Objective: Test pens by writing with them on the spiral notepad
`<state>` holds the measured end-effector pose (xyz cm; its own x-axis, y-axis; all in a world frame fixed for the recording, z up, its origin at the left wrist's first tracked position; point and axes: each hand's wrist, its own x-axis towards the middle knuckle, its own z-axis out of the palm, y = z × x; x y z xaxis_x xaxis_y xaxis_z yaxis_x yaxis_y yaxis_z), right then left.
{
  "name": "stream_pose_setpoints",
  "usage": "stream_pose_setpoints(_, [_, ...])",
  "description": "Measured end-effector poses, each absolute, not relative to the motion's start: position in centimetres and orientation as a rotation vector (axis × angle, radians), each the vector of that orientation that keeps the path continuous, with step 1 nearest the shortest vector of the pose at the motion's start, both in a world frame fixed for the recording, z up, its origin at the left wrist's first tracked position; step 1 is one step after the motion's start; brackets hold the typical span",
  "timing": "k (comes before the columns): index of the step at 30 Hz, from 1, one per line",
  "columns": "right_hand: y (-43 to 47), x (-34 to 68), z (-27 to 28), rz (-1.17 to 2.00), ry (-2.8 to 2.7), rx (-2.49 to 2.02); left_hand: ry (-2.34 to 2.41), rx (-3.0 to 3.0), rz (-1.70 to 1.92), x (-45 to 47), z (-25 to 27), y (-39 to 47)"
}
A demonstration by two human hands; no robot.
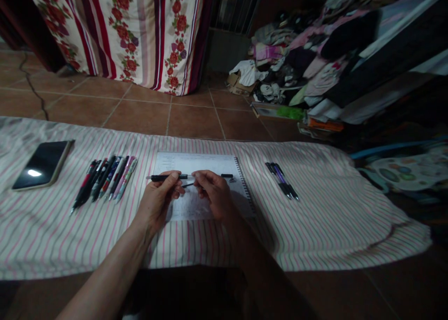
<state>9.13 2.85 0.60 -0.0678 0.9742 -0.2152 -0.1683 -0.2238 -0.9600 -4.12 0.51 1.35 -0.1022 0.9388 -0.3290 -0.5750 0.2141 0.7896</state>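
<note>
In the head view, a black pen [179, 176] lies level between my two hands, above an open spiral notebook [203, 161]. My left hand [161, 189] is closed round its dark barrel, thumb on top. My right hand [212, 187] pinches at its pale, clear-looking end; the fingertips hide exactly what is gripped there. A thin dark piece [188, 185] shows just below the pen between the hands. Past my right hand's knuckles a short black piece [227, 175] is visible over the page; I cannot tell whether it belongs to the pen.
Several pens [105, 177] lie in a row left of the notebook, with a phone [44, 163] farther left. More pens [282, 181] rest to the right. A striped cloth [325, 208] covers the low surface. Beyond are tiled floor, a floral curtain [140, 35] and piled clothes [297, 58].
</note>
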Motion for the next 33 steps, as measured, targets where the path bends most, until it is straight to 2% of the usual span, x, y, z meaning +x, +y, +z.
stream_pose_setpoints(14, [3.3, 11.2, 1.1, 1.391, -0.861, -1.179, 0.993, 0.393, 1.288, -3.8, 1.9, 0.5])
stream_pose_setpoints(33, [3.3, 12.2, 1.2, 1.308, -0.897, -1.174, 1.039, 0.940, 1.007, -0.7, 1.3, -0.2])
